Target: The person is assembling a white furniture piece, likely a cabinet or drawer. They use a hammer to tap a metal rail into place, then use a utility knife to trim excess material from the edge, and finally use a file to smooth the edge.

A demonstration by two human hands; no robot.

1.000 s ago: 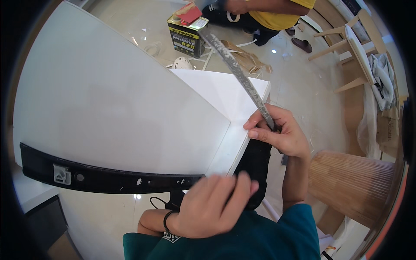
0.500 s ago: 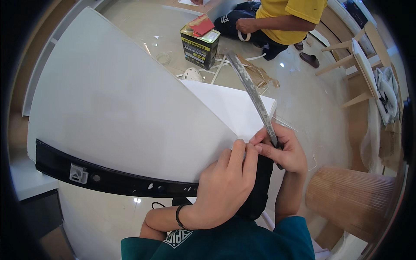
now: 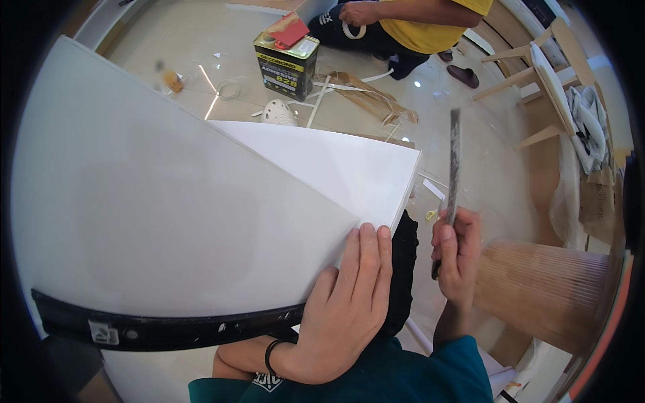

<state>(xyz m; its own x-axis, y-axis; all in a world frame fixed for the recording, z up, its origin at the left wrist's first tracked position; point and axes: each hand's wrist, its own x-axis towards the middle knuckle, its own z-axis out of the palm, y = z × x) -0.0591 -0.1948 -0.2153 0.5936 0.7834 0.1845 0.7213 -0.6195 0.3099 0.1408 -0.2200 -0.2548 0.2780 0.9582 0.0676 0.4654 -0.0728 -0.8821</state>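
My left hand (image 3: 349,302) lies on the near right corner of a large white panel (image 3: 168,215), its fingers stretched out and side by side. A black strip (image 3: 201,330) with small holes and a clear square fitting runs along that panel's near edge and passes under my wrist. Beyond my fingertips shows a second white surface (image 3: 336,164), partly covered by the panel. Off to the right, apart from the panels, my right hand (image 3: 460,255) is closed round the dark handle end of a long flat grey metal file (image 3: 455,154), which points up and away.
An adhesive can (image 3: 285,67) with a red piece on top stands on the floor beyond the panel. A person in a yellow shirt (image 3: 430,27) sits nearby holding a tape roll (image 3: 354,29). Offcut strips (image 3: 321,101), a ribbed wooden cylinder (image 3: 537,295) and a chair (image 3: 551,101) are around.
My right hand has moved off the corner to the right with the file, which now stands more upright. My left fingers have straightened onto the panel. The panel appears lower left in view.
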